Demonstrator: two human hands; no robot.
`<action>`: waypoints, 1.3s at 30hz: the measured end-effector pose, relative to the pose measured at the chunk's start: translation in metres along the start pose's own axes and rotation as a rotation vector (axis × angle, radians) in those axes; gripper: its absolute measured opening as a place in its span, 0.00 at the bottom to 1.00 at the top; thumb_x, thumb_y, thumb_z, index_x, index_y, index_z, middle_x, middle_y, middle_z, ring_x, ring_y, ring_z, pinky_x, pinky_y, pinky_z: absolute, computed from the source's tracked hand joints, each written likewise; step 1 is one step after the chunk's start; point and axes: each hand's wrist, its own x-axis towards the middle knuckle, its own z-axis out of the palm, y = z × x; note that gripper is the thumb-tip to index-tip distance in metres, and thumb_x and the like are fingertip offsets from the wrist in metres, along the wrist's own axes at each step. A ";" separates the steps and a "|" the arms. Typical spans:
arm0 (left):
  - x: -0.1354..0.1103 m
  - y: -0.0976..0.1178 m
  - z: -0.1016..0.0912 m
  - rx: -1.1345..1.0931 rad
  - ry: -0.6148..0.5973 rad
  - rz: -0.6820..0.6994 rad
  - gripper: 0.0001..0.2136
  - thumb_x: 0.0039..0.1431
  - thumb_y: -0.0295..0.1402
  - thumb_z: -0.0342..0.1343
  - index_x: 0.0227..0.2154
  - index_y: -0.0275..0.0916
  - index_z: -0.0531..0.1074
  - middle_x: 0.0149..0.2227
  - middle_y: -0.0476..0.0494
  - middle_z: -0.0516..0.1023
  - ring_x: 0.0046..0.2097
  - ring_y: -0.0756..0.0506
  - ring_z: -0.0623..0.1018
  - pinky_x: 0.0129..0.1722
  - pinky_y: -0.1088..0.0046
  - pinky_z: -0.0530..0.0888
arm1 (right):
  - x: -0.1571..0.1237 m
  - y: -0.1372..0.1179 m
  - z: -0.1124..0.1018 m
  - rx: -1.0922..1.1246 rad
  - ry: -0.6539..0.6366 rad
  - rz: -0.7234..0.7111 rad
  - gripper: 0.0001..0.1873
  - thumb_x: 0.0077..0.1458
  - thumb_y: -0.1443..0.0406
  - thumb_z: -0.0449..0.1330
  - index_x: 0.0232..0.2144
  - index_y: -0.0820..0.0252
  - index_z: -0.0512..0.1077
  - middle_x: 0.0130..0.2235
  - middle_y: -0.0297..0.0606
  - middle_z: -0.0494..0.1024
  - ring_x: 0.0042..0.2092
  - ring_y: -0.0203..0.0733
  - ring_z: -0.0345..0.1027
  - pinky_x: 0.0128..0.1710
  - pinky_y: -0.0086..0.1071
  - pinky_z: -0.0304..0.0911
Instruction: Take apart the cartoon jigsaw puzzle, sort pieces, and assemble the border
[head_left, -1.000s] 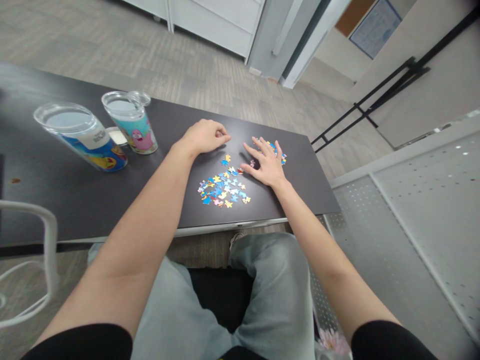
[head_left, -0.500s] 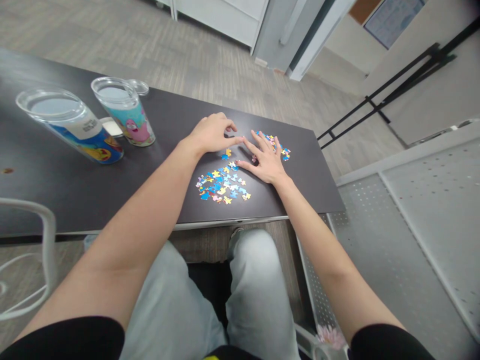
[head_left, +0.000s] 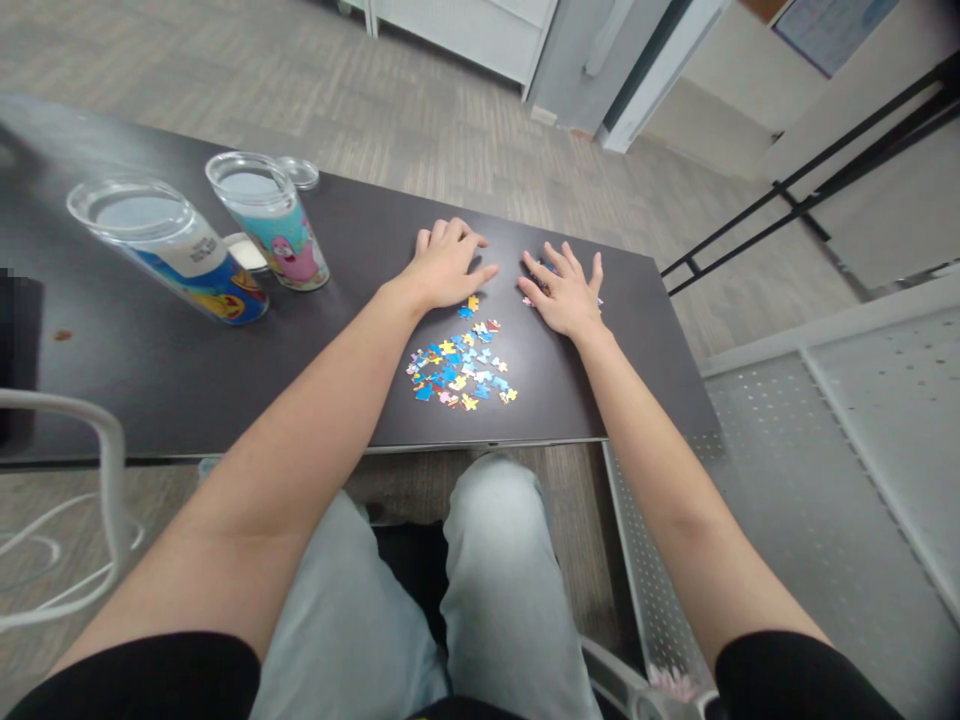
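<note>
On the dark table (head_left: 330,390), my left hand (head_left: 448,264) rests with its fingers apart, holding nothing I can see. Just below its thumb lie a blue and a yellow jigsaw piece (head_left: 472,305), touching or close together. My right hand (head_left: 564,288) is spread over a second group of jigsaw pieces (head_left: 550,266), which it mostly hides; a few edges show between and beside the fingers. Nearer to me, between the forearms, a loose heap of small colourful jigsaw pieces (head_left: 460,372) lies in blue, yellow, white and pink.
Two clear-topped printed canisters stand at the left: a blue one (head_left: 195,265) and a pink-and-teal one (head_left: 289,235). Round lids (head_left: 300,172) lie beside them. A white curved tube (head_left: 112,480) is at the lower left; a perforated metal panel (head_left: 810,480) stands at the right.
My right hand has moved right, away from the left hand, onto the farther group of pieces. The hands, close together before, are now apart. The view has shifted slightly.
</note>
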 end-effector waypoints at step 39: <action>-0.113 -0.004 -0.006 -0.485 0.623 -0.150 0.17 0.86 0.55 0.62 0.54 0.48 0.84 0.54 0.39 0.95 0.60 0.32 0.91 0.74 0.47 0.85 | 0.055 0.012 0.008 0.265 0.027 0.178 0.43 0.91 0.36 0.54 0.95 0.38 0.66 0.96 0.49 0.60 0.97 0.81 0.46 0.92 0.92 0.31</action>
